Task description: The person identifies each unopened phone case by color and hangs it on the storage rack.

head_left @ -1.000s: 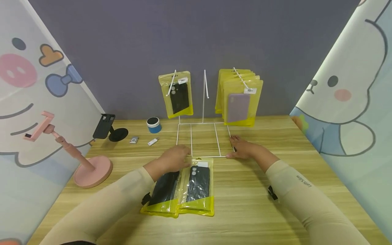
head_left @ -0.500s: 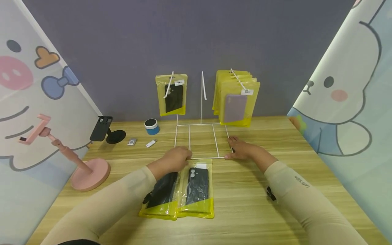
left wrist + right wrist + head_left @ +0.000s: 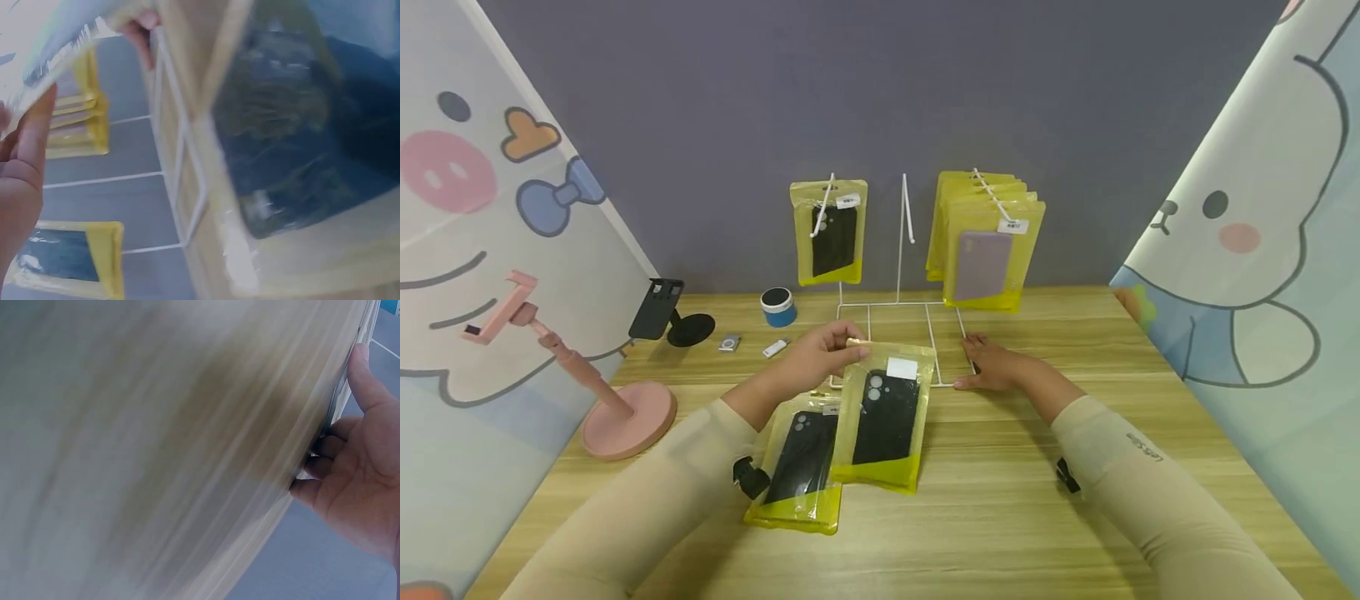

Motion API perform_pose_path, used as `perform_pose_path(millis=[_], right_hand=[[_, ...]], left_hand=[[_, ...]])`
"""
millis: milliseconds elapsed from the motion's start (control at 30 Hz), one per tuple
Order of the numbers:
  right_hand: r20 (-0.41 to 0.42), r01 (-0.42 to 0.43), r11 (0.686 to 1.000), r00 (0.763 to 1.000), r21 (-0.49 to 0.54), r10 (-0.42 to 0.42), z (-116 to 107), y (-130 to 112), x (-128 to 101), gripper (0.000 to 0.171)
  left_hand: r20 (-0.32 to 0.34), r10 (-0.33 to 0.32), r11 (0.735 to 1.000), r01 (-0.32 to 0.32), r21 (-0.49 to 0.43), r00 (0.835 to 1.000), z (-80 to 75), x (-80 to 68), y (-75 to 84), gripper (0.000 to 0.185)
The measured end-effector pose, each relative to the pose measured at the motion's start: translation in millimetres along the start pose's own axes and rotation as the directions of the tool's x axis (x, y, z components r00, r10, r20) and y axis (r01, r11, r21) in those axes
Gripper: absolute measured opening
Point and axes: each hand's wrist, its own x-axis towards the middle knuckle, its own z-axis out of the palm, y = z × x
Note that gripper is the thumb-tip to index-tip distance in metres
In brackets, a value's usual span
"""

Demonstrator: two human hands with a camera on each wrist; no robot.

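Risk: pouch slip, rack shift
Left hand [image 3: 820,354] pinches packaged case [image 3: 886,415] by one top corner; right hand [image 3: 997,367], fingers flat, steadies wire rack [image 3: 898,321]; weak pinch may drop it

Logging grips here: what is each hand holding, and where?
Left hand pinches the yellow plastic phone-case packet by its top edge; right hand rests on the white wire rack base.

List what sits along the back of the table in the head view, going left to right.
Pink phone stand → black phone holder → small silver square gadget → white USB stick → blue-banded round speaker → hanging black-case packet → white wire rack → stack of hanging yellow packets.
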Motion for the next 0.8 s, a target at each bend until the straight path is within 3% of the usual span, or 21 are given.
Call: perform_pose_path(millis=[100,233,400,567,800], right_hand=[[0.01,-0.004,1.0,1.0,0.001,0.004,-0.3,1.7,0.3,0.1],[0.019,-0.008,1.0,1.0,-0.008,0.008,-0.9,3.8,0.7,0.1],[0.02,-0.009,1.0,1.0,0.003,0.009,-0.9,3.5,0.7,0.101],[0.015,-0.003,1.0,1.0,0.005,0.003,-0.4,3.0,1.2,0.101],[0.01,0.007,1.0,1.0,0.008,-0.007,-0.1,3.2,1.8,0.101]], left_hand=[[-0.073,0.006,1.0,-0.007,-0.018,0.997,-10.2,-4.5,11.1,0.029],[-0.168,0.1,0.995,-0.098,0.016,0.981,-23.6,-9.9,28.0,0.024],[-0.315,0.191,0.98,-0.199,0.006,0.93,-40.2,-16.5,49.1,0.014],[-0.439,0.191,0.975,-0.22,-0.016,0.878,-59.2,-21.9,67.4,0.017],[-0.538,0.205,0.969,-0.247,-0.005,0.817,-76.4,-24.5,79.4,0.019]])
